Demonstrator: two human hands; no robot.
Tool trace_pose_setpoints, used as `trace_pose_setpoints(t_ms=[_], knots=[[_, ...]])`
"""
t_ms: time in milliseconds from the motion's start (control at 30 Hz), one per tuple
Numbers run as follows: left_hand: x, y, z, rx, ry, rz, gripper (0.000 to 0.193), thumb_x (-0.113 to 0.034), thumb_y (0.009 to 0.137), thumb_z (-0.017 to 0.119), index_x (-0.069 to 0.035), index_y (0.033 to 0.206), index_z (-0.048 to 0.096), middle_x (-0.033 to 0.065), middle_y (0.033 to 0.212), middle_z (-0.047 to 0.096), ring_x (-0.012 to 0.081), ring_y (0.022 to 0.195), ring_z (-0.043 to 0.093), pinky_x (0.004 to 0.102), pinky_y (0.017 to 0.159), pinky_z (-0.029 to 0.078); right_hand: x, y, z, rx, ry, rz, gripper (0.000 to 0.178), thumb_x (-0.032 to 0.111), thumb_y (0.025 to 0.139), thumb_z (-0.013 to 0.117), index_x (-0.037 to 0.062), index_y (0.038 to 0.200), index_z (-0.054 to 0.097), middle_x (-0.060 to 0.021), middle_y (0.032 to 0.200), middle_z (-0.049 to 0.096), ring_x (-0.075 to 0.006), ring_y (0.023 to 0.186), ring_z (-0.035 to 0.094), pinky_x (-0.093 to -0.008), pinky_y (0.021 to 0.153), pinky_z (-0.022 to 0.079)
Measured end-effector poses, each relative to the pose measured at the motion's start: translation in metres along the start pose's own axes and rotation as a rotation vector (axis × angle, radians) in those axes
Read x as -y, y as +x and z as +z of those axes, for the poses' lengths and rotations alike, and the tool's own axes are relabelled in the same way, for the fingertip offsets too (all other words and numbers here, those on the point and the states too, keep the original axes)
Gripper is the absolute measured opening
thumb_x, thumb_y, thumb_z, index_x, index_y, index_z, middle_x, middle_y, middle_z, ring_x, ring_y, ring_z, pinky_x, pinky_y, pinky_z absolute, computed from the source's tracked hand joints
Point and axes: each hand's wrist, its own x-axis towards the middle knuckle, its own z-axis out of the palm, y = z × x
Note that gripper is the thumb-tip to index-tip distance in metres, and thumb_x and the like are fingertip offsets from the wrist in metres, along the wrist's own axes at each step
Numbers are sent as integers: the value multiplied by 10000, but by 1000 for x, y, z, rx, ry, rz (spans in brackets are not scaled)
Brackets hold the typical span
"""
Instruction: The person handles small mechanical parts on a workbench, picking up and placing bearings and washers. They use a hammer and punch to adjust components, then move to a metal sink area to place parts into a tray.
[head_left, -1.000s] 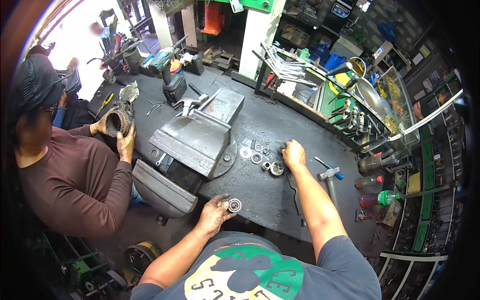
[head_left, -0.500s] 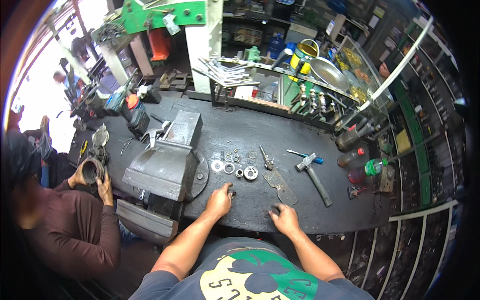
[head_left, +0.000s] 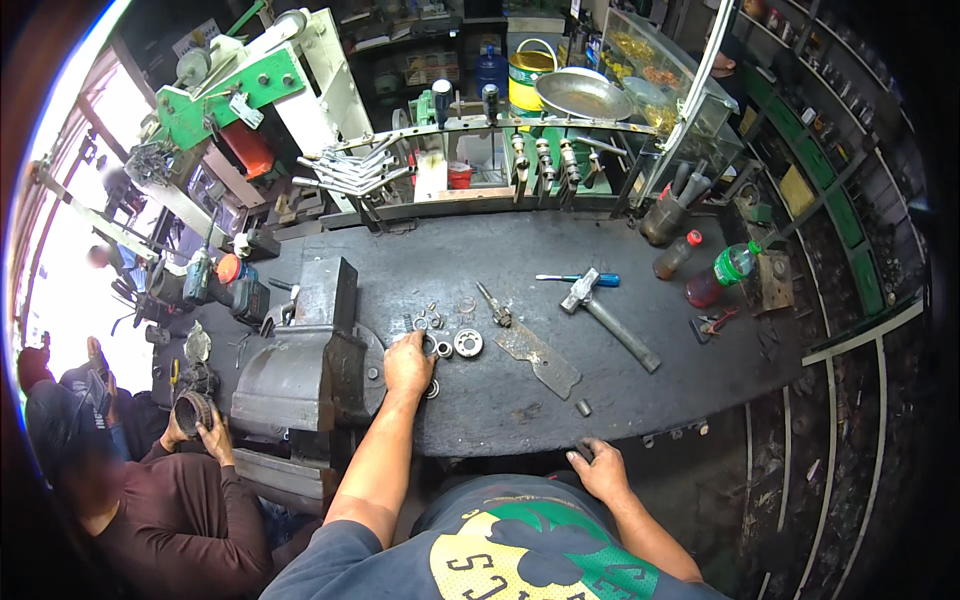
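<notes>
Co-worker [head_left: 170, 505] at the lower left of the frame holds a ring-shaped metal housing [head_left: 194, 412] between 2 hands [head_left: 215, 440]. To the right of this person stands a grey vise [head_left: 285, 375] on the dark bench [head_left: 700, 380]. Next, near the middle of the frame, the wearer's left hand [head_left: 408, 365] has its palm down and its fingers reaching to a small metal ring [head_left: 429, 343]; I cannot tell if they pinch it. Another ring [head_left: 432, 389] lies just beside the wrist, partly hidden. A short collar [head_left: 444, 350] and a round disc with holes [head_left: 467, 343] lie close by. For good handling, I think, the fingers should come from above and touch only 1 part, so that its neighbours do not roll or mix. Further right are a toothed shaft [head_left: 495, 307], a flat metal plate [head_left: 540, 362] and a short cylinder [head_left: 584, 408]. The right hand [head_left: 600, 470] is at the bench's front edge, fingers half curled and apart from the thumb, nothing seen in it; nearer, it could steady the parts. A hammer [head_left: 622, 332] lies across a blue screwdriver [head_left: 605, 280], and 2 bottles [head_left: 678, 256] stand at right, well apart from the small parts.
</notes>
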Motion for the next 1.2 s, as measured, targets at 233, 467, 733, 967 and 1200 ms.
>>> trace_pose_setpoints(t_ms=[233, 467, 733, 967, 1200], knots=[[-3, -10, -10, -104, -134, -105, 464, -235, 820, 813, -30, 1230, 744, 191, 1105, 787, 360, 1059, 749, 457, 963, 589, 18, 30, -16, 29, 42, -242, 376, 268, 1017, 730, -38, 1235, 745, -277, 1202, 760, -442, 1160, 732, -476, 991, 578], [-17, -114, -37, 15, -1332, -603, 360, -52, 1013, 662, 41, 1360, 668, 106, 1025, 777, 143, 881, 732, 305, 780, 615, 60, 47, -6, 114, 88, -322, 318, 162, 1085, 575, -30, 1328, 648, -192, 965, 768, -338, 888, 749, -447, 834, 593], [-39, -223, -62, 120, -1497, -719, 485, -141, 1046, 745, 30, 1473, 588, 93, 1107, 763, 181, 995, 752, 359, 837, 671, 143, 47, 28, 358, -124, -658, 227, 146, 1036, 639, 2, 1204, 694, -247, 1037, 772, -447, 976, 749, -509, 874, 582], [-50, -237, -89, 20, -1485, -682, 521, -22, 1065, 633, 66, 1560, 498, 80, 1046, 755, 139, 966, 736, 332, 829, 681, 215, 34, 46, 415, -348, -946, 217, 241, 1015, 675, 43, 1056, 752, -193, 973, 771, -415, 922, 752, -518, 810, 606], [-49, -241, -91, 37, -1402, -567, 542, -24, 1040, 658, 55, 1556, 513, 41, 869, 727, 94, 803, 692, 310, 764, 672, 216, 28, 49, 364, -450, -1000, 205, 253, 990, 685, 57, 981, 746, -170, 914, 766, -399, 851, 759, -513, 745, 613]])
